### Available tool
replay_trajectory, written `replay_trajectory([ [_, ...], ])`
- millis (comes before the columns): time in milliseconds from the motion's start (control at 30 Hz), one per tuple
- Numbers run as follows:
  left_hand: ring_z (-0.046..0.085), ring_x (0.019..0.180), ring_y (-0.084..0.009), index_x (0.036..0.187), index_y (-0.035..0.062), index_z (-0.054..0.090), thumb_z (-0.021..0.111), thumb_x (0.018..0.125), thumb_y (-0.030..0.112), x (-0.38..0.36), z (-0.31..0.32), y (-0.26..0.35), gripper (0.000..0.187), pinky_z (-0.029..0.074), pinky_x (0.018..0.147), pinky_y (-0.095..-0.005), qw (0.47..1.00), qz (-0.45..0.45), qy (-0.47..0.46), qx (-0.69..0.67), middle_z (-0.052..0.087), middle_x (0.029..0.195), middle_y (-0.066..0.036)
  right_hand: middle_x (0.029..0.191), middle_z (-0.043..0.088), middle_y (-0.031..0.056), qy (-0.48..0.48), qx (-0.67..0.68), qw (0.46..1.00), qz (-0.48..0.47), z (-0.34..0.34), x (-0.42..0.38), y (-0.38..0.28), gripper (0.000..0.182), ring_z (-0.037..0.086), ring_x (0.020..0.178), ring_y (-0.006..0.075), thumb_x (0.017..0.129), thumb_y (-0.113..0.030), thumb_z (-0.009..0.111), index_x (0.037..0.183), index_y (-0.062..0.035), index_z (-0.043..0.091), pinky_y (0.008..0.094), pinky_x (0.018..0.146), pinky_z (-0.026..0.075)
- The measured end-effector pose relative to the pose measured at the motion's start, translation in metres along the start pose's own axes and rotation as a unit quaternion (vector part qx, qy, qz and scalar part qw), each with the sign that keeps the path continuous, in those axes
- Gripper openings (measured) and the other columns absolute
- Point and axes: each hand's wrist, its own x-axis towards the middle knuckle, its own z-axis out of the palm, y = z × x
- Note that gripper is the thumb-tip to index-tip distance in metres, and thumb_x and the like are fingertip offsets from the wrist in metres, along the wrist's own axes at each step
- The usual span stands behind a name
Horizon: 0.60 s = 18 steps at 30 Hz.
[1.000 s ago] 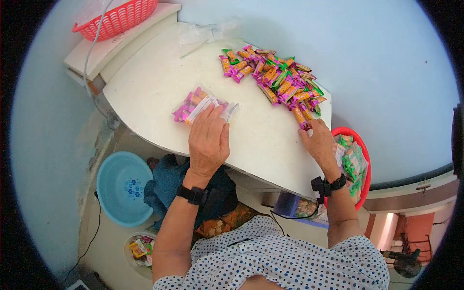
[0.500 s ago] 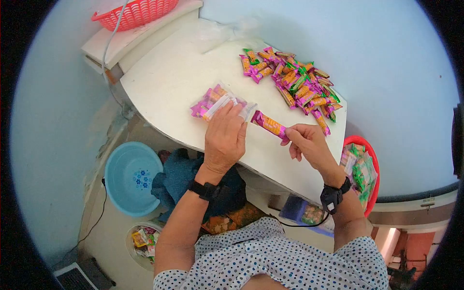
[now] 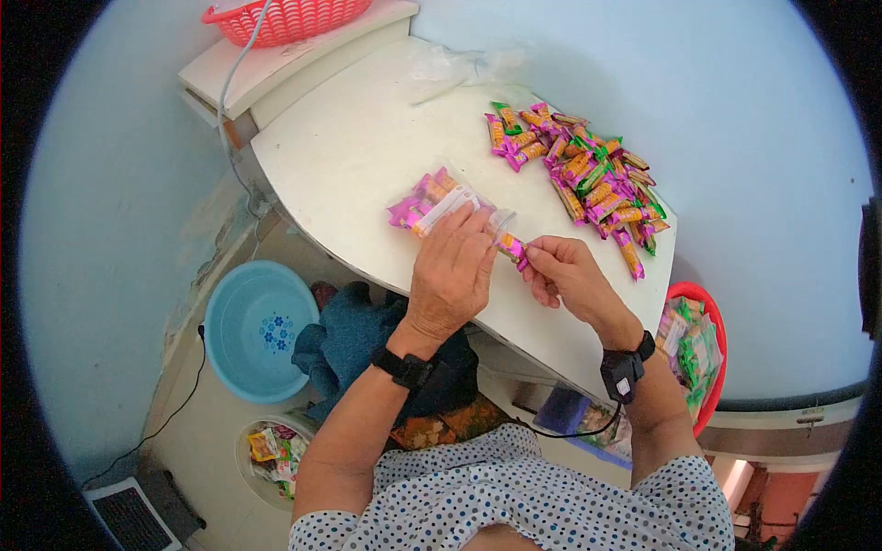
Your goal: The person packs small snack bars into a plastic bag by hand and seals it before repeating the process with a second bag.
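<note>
A clear plastic bag [image 3: 430, 195] with several pink-and-orange snack packets inside lies on the white table. My left hand [image 3: 452, 271] rests on this bag, its fingers stretched out flat across the near side and the white label; the undersides of the fingers are hidden. At the bag's right-hand mouth is a single pink-and-orange snack packet [image 3: 512, 248], its left end inside the mouth. My right hand [image 3: 570, 275] pinches the packet's right end between thumb and fingertips. A pile of similar packets [image 3: 597, 184], some with green ends, lies beyond my right hand.
The white table [image 3: 340, 184] has a curved near edge. Crumpled clear plastic [image 3: 469, 66] lies at its back. A red basket [image 3: 719, 367] of filled bags stands right of the table. A blue basin [image 3: 225, 326] and a bin of wrappers [image 3: 243, 459] are on the floor, left.
My right hand has moved left relative to the bag, sliding the snack packet partly into its mouth. My left hand stays on the bag. The whole view has shifted slightly.
</note>
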Motion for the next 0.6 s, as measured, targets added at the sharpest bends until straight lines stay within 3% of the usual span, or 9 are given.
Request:
replay_trajectory([
  [233,0.059,0.117,-0.0383,0.1,-0.0007,0.056,0.06,0.091,0.007,-0.003,0.001,-0.002,0.013,0.044,0.102,-0.0504,1.0,-0.003,-0.012,0.004,0.063,0.118,-0.019,0.059,0.054,0.0001,-0.058,0.027,0.998,-0.001,0.015,0.035,-0.001,0.023,0.052,0.043,0.0089,0.099,-0.016,0.053,0.08,-0.0051,0.058,0.0236,0.037,0.037],
  [433,0.057,0.119,-0.0382,0.1,-0.0002,0.056,0.058,0.092,0.007,-0.003,0.0,-0.001,0.011,0.041,0.105,-0.051,1.0,-0.005,-0.02,0.004,0.062,0.119,-0.02,0.058,0.054,0.0022,-0.036,0.045,0.998,0.011,0.033,0.052,0.003,0.02,0.051,0.043,0.0109,0.096,-0.011,0.052,0.079,-0.005,0.059,0.0257,0.036,0.037],
  [600,0.06,0.114,-0.0377,0.099,0.0004,0.057,0.058,0.091,0.007,-0.002,0.001,-0.001,0.01,0.043,0.103,-0.0502,1.0,-0.012,-0.019,0.0,0.063,0.118,-0.02,0.058,0.055,0.0034,-0.051,-0.02,0.999,0.002,0.041,0.05,-0.01,0.017,0.051,0.043,0.012,0.094,-0.009,0.052,0.082,-0.0023,0.063,0.0272,0.037,0.037],
])
